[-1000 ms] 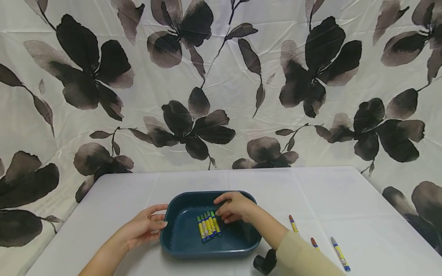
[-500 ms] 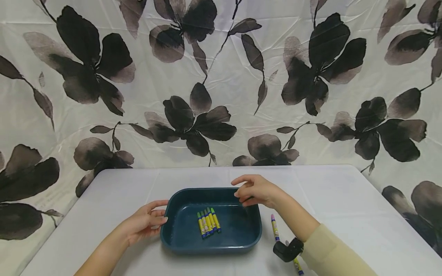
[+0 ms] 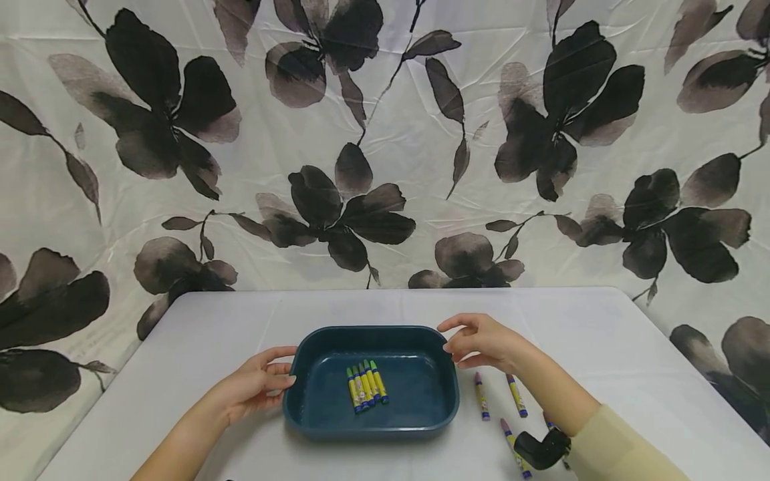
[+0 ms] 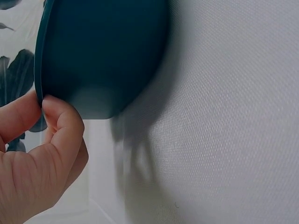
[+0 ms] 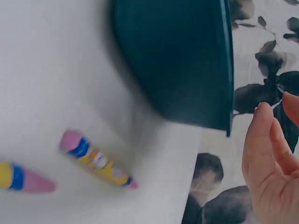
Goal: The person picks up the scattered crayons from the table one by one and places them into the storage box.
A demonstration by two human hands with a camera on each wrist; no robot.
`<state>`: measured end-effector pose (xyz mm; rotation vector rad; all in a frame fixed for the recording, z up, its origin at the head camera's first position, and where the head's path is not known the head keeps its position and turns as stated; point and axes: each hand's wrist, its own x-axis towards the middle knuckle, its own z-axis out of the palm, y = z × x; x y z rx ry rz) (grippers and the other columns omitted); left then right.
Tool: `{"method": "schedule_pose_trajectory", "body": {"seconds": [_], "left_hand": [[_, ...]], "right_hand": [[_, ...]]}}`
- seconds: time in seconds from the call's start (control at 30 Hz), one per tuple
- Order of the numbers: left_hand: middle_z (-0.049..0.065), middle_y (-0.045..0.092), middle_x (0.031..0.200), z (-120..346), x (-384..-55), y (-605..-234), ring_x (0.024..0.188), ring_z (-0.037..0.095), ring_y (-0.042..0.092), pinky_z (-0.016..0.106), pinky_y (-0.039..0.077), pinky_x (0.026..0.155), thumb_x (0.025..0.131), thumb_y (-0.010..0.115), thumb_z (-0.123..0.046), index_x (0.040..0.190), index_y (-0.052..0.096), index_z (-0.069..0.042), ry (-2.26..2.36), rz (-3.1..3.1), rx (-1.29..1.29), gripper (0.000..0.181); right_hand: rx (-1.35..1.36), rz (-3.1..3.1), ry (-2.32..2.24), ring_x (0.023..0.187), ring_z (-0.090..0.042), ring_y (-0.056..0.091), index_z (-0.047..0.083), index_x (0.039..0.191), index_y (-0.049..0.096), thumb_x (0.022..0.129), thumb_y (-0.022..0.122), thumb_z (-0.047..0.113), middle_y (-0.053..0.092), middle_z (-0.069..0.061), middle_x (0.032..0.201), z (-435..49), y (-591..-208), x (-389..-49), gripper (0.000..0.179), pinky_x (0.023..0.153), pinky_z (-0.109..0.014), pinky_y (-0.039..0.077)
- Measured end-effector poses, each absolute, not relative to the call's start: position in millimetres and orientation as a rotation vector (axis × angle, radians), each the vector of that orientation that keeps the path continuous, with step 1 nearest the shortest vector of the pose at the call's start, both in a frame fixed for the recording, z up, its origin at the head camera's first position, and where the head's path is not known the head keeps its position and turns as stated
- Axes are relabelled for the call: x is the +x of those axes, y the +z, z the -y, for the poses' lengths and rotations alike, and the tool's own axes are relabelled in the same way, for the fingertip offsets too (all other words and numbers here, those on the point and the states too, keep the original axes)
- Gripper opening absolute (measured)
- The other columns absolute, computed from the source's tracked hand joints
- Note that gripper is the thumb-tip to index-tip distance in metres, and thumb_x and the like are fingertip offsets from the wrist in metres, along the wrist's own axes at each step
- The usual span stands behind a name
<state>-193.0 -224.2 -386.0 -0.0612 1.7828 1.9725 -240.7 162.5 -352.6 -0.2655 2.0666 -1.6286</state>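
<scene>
A dark teal rectangular tub point(image 3: 415, 407) stands on the white table. Several crayons point(image 3: 367, 386) with green tips and yellow wrappers lie side by side inside it. My left hand point(image 3: 252, 387) pinches the tub's left rim between thumb and fingers, as the left wrist view shows at the hand point(image 4: 51, 144). At the tub's right end is my right hand point(image 3: 481, 342), fingers loosely bent and holding nothing. In the right wrist view a gap shows between that hand point(image 5: 273, 163) and the tub's rim point(image 5: 229, 93).
To the right of the tub lie several loose crayons, among them a pinkish one point(image 3: 482, 396), one farther right point(image 3: 517, 395) and one nearer the front point(image 3: 515, 447). A black wrist camera point(image 3: 543, 449) partly covers others. A floral cloth point(image 3: 337, 220) hangs behind the table.
My right hand has moved from beside the crayons in the tub, up and right past its right rim. More loose crayons show as the arm shifts. My left hand stays at the rim.
</scene>
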Motion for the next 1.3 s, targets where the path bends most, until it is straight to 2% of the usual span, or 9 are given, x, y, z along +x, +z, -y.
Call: {"method": "schedule_pose_trajectory", "body": {"seconds": [0.37, 0.87, 1.3], "left_hand": [[0.008, 0.05, 0.101, 222, -196, -381, 0.082, 0.014, 0.056, 0.025, 0.05, 0.069, 0.087, 0.056, 0.007, 0.144, 0.015, 0.004, 1.979, -1.779, -0.048, 0.07], [0.008, 0.05, 0.1, 223, -193, -387, 0.081, 0.014, 0.055, 0.025, 0.049, 0.069, 0.087, 0.056, 0.007, 0.143, 0.017, 0.003, 1.971, -1.796, -0.053, 0.069], [0.008, 0.049, 0.1, 224, -193, -388, 0.081, 0.014, 0.055, 0.025, 0.049, 0.068, 0.087, 0.055, 0.008, 0.143, 0.018, 0.002, 1.973, -1.792, -0.079, 0.068]], "right_hand": [[-0.188, -2.09, -1.603, 0.071, -0.017, 0.057, -0.005, 0.126, 0.046, 0.082, 0.063, 0.007, 0.064, -0.01, 0.086, -186, -360, -236, 0.048, 0.067, -0.031, 0.053], [-0.137, -2.005, -1.62, 0.069, -0.015, 0.057, -0.008, 0.126, 0.043, 0.079, 0.063, 0.004, 0.064, -0.007, 0.082, -202, -380, -228, 0.052, 0.062, -0.026, 0.051], [-0.044, -1.956, -1.632, 0.063, -0.011, 0.057, -0.008, 0.122, 0.046, 0.08, 0.062, 0.0, 0.058, -0.004, 0.074, -208, -403, -222, 0.046, 0.056, -0.02, 0.05]]}}
